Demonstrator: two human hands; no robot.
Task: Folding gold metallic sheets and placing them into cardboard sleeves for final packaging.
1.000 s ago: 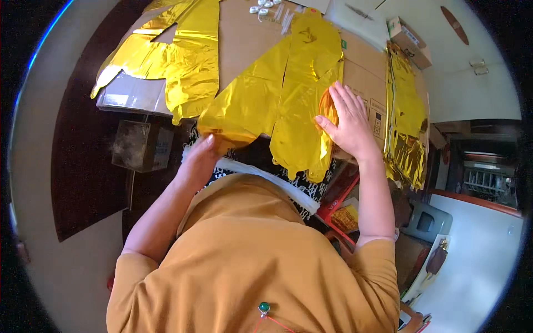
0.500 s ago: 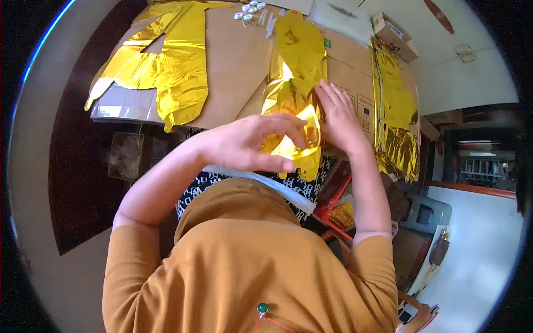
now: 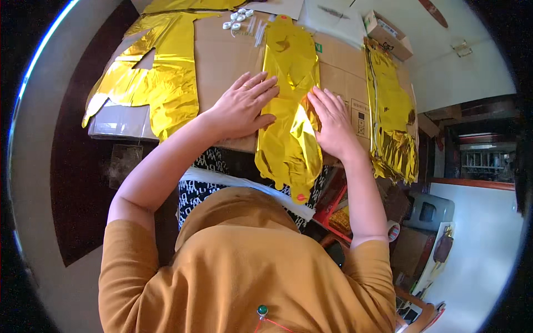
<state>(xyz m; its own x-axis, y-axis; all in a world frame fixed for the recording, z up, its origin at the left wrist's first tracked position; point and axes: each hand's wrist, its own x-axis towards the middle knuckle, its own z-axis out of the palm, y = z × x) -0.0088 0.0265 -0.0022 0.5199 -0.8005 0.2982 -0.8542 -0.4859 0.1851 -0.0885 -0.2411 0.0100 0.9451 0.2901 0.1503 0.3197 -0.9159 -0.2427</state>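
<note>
A flat, uninflated gold foil balloon lies lengthwise on brown cardboard. Its near end hangs past the cardboard's edge, with a small red spot on the tab; another red spot marks the far tab. Over its left edge my left hand rests with fingers outstretched and the thumb apart. My right hand lies along the right edge, fingers straight and close together, fingertips touching the foil. The foil shows creases and bright reflections between the two hands.
More gold foil pieces lie at the left, with a stack of gold foil at the right. White ribbon rolls and clear strips sit at the far side. A small carton stands far right; a grey plastic stool is below.
My left hand has moved left and away from me, opening flat. The balloon's near part, folded up before, now lies spread out toward me. My right hand has shifted slightly nearer.
</note>
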